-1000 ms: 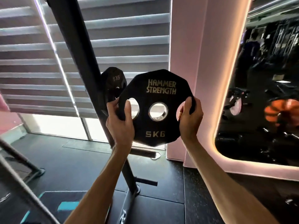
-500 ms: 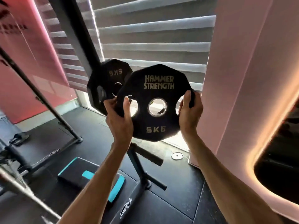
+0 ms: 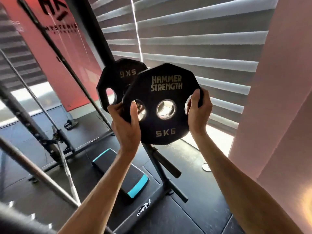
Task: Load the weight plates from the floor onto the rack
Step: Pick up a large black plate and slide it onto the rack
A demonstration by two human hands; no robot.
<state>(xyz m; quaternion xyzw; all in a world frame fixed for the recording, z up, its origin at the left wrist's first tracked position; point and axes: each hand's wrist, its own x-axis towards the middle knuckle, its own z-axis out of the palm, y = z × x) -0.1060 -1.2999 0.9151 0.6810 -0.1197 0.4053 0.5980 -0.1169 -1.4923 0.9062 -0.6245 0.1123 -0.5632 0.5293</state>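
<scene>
In the head view both hands hold one black weight plate (image 3: 168,125) upright in the air, its face with the mark 5KG turned to the camera. The left hand (image 3: 125,125) grips the left edge: the thumb lies on the front beside the left hole, and the other fingers are curled behind the rim. The right hand (image 3: 198,112) is curled round the right edge at the right hole. So the plate is between the fingers of the two hands. A second plate (image 3: 118,76) hangs on the rack (image 3: 99,39) just above and behind the left fingers; whether the two plates touch, I cannot tell. Below the fingers a bare peg (image 3: 166,164) points out, and under it is the dark floor (image 3: 194,191).
</scene>
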